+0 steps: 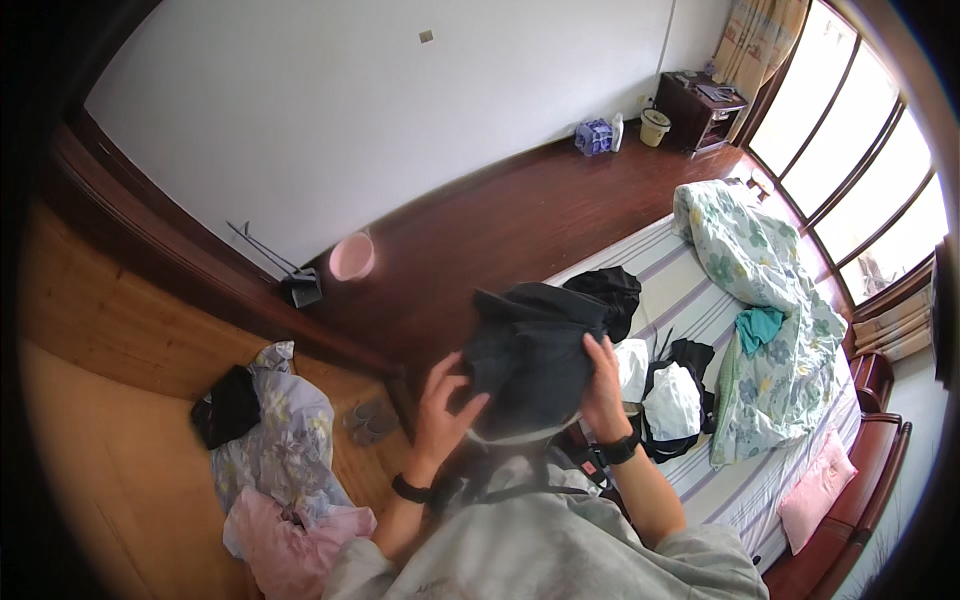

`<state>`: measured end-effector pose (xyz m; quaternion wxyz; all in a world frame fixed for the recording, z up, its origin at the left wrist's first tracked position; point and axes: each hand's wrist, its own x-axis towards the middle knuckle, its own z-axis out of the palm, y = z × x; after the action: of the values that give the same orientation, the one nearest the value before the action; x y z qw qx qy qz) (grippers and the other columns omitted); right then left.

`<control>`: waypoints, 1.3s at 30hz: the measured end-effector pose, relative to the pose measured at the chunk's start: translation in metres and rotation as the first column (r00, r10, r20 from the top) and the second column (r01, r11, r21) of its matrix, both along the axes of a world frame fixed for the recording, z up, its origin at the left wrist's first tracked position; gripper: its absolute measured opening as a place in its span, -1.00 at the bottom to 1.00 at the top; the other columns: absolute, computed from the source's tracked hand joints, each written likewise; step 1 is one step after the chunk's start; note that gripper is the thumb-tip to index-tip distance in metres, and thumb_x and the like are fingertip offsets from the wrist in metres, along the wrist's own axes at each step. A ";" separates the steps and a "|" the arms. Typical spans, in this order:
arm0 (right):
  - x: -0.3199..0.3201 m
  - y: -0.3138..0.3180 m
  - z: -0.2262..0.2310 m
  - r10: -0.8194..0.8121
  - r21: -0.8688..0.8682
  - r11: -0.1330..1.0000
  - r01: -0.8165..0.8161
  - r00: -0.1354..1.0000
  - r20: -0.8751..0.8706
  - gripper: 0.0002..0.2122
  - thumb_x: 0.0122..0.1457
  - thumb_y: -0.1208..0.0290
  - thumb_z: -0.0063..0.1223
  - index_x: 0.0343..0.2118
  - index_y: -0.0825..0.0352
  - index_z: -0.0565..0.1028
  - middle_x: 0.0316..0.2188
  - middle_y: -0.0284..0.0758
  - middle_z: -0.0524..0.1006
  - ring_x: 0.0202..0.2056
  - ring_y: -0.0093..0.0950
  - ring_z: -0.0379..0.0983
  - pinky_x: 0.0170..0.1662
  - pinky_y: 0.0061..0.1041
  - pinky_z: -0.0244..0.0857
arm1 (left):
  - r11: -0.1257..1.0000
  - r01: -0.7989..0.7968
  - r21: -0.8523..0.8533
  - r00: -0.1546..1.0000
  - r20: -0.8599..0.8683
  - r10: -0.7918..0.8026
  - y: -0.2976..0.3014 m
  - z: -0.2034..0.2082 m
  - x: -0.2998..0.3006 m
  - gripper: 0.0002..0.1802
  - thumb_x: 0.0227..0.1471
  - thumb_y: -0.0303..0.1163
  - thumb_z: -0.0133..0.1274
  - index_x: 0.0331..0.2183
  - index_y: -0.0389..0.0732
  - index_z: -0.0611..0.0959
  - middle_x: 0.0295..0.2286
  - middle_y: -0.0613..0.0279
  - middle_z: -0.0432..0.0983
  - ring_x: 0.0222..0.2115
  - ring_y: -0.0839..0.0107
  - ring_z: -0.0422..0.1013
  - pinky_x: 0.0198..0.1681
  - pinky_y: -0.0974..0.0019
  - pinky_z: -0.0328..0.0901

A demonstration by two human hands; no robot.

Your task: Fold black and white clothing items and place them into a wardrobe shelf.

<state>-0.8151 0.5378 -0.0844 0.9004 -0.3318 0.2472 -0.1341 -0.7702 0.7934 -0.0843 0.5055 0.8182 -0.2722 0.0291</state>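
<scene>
A folded black garment (pixel 535 350) is held up in front of my body, with a pale strip along its lower edge. My right hand (pixel 603 392) grips its right side, thumb and fingers pressed on the cloth. At the left side, my left hand (pixel 443 408) curls its fingers and thumb against the fabric. What kind of garment it is cannot be made out. Just beyond, on the striped bed (pixel 655 262), lie a black cloth heap (pixel 612 296) and a white folded cloth (pixel 673 402) on top of a black bag-like item (pixel 692 356).
A floral quilt (pixel 770 300), a teal cloth (pixel 759 328) and a pink pillow (pixel 818 492) lie on the bed. To my left are grey floral bedding (pixel 300 425), pink cloth (pixel 295 545), a black cloth (pixel 228 407) and slippers (pixel 370 423). A pink bucket (pixel 352 258) and dustpan (pixel 302 288) stand by the wall.
</scene>
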 end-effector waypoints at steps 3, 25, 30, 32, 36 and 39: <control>0.005 0.023 -0.025 0.102 0.023 0.994 -0.102 0.995 0.016 -0.77 0.38 0.33 0.03 0.01 0.30 0.41 -0.11 -0.35 0.54 -0.11 -0.51 0.51 -0.03 -0.48 0.43 | 0.992 -0.094 -0.089 0.966 -0.251 0.069 0.008 -0.010 -0.012 -0.72 0.02 -0.44 0.34 -0.24 -0.30 0.60 -0.11 0.17 0.56 -0.08 0.39 0.48 -0.01 0.29 0.38; -0.022 0.055 0.013 0.670 -0.593 0.661 -0.460 0.717 0.190 -0.36 0.25 0.34 0.17 0.35 0.37 0.20 0.24 -0.17 0.35 0.28 -0.37 0.25 0.33 -0.35 0.08 | 0.912 0.007 -0.410 0.945 -0.295 -0.140 -0.005 0.045 -0.029 -0.87 0.11 -0.63 0.13 -0.25 -0.32 0.66 -0.25 0.23 0.60 -0.21 0.46 0.49 -0.08 0.44 0.35; -0.014 0.055 0.028 0.684 -0.639 0.604 -0.476 0.722 0.109 -0.22 0.11 0.27 0.36 0.34 0.35 0.19 0.14 -0.30 0.41 0.14 -0.49 0.33 0.24 -0.45 0.18 | 0.984 0.087 -0.158 0.988 -0.114 -0.105 -0.003 0.056 -0.029 -0.81 0.13 -0.62 0.10 -0.20 -0.29 0.71 -0.23 0.13 0.63 -0.18 0.26 0.55 -0.12 0.34 0.42; -0.014 0.058 0.036 0.678 -0.648 0.605 -0.462 0.726 0.115 -0.23 0.10 0.30 0.36 0.33 0.34 0.21 0.11 -0.30 0.43 0.12 -0.49 0.35 0.22 -0.46 0.20 | 0.992 0.098 -0.082 0.995 0.028 -0.096 -0.001 0.059 -0.029 -0.78 0.09 -0.63 0.13 -0.19 -0.26 0.71 -0.24 0.14 0.62 -0.21 0.22 0.55 -0.15 0.29 0.44; -0.009 0.056 0.056 0.721 -0.705 0.528 -0.473 0.688 0.079 -0.31 0.11 0.40 0.31 0.31 0.32 0.27 0.19 -0.20 0.40 0.22 -0.38 0.30 0.31 -0.34 0.12 | 0.986 0.093 0.140 0.914 0.381 -0.140 0.001 0.069 -0.023 -0.63 -0.06 -0.65 0.24 -0.15 -0.15 0.67 -0.26 0.19 0.58 -0.26 0.16 0.53 -0.21 0.18 0.46; -0.006 0.056 0.053 0.757 -0.715 0.502 -0.487 0.647 0.091 -0.28 0.13 0.39 0.27 0.35 0.34 0.21 0.21 -0.21 0.37 0.22 -0.42 0.29 0.31 -0.37 0.13 | 0.985 -0.144 0.093 0.790 0.611 0.058 0.011 0.062 -0.017 -0.56 -0.14 -0.62 0.31 -0.15 -0.11 0.64 -0.25 0.20 0.53 -0.25 0.16 0.51 -0.21 0.16 0.44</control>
<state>-0.8207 0.5940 -0.0311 0.7465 -0.6468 -0.1399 0.0691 -0.7872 0.8041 -0.0223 0.3333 0.8113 -0.3767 0.2980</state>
